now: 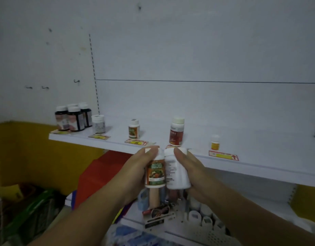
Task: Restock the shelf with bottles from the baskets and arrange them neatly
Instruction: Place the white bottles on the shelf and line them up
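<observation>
My left hand [135, 167] grips a white bottle with a green and orange label [155, 173]. My right hand [190, 167] grips a plain white bottle [176, 173] whose text side faces me. Both bottles are upright, side by side, just below the front edge of the white shelf [259, 157]. On the shelf stand several dark bottles [73, 118] at the left, a pale bottle [98, 124], a small green-labelled bottle [134, 129], a red-labelled bottle [177, 132] and a tiny yellow bottle [215, 142]. A white basket [203, 233] with more bottles sits below.
Price tags [223, 155] line the shelf's front edge. A white back panel [188, 59] rises behind the shelf. A yellow wall [29, 148] and a red panel [103, 174] lie at the lower left, with green packaging [37, 206] on the floor.
</observation>
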### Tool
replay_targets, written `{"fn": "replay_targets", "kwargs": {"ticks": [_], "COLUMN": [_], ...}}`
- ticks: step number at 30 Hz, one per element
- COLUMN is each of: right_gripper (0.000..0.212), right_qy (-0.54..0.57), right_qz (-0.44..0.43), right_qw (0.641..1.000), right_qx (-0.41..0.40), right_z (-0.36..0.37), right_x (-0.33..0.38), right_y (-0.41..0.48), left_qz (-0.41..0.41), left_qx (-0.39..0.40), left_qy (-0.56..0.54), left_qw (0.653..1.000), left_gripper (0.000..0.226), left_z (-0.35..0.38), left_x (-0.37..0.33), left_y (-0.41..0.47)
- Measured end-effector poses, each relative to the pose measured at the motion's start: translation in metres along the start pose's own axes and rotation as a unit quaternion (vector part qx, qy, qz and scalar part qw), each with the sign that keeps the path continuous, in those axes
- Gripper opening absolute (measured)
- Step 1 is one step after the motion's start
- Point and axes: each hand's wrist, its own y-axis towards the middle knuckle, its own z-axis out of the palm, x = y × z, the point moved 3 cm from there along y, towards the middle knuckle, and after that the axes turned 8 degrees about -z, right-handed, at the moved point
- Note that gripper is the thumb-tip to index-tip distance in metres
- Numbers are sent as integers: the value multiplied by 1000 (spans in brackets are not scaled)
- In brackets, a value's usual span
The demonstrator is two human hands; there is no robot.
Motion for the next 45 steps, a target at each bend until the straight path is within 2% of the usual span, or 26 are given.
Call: {"fn": "replay_targets", "kwargs": {"ticks": [4, 7, 10, 13, 16, 20, 22, 25, 29, 31, 36, 40, 45], "right_gripper": [62, 75, 85, 72, 59, 66, 69, 68, 36, 31, 44, 37, 58], "right_qy": [74, 72, 19, 33, 45, -79, -131, -173, -203, -200, -248, -257, -266], "right_qz": [60, 88, 43, 6, 25, -52, -106, -130, -128, -135, -165, -195, -206], "right_qw": [995, 993, 996, 997, 997, 993, 984, 976, 970, 968, 950, 942, 935], "right_qx": [6, 34, 72, 71, 57, 65, 48, 24, -33, -65, -90, -97, -107], "right_z": [36, 55, 64, 57, 48, 40, 35, 30, 26, 27, 35, 28, 27], "right_x": [-10, -18, -23, -18, -11, 4, 19, 39, 53, 58, 75, 83, 78], "right_y": [16, 25, 42, 66, 93, 122, 134, 148, 169, 179, 200, 207, 211], "left_qz": [14, 22, 26, 37, 51, 74, 90, 92, 84, 88, 79, 56, 22], "left_qx": [-25, -36, -31, -39, -48, -51, -51, -48, -57, -45, 6, 44, 75], "left_qy": [27, 27, 11, 2, 5, 87, 147, 222, 333, 378, 494, 553, 681], "left_qw": [999, 999, 999, 999, 998, 992, 984, 969, 937, 920, 866, 830, 728], "left_gripper": [34, 40, 43, 42, 35, 37, 34, 24, 21, 23, 20, 29, 38], "left_z": [-33, -49, -62, -71, -75, -76, -80, -86, -87, -86, -83, -78, -83], "left_x": [-16, -23, -29, -39, -54, -80, -100, -127, -150, -157, -162, -155, -137], "left_y": [-22, -27, -16, 4, 27, 62, 78, 102, 144, 163, 206, 237, 265]}}
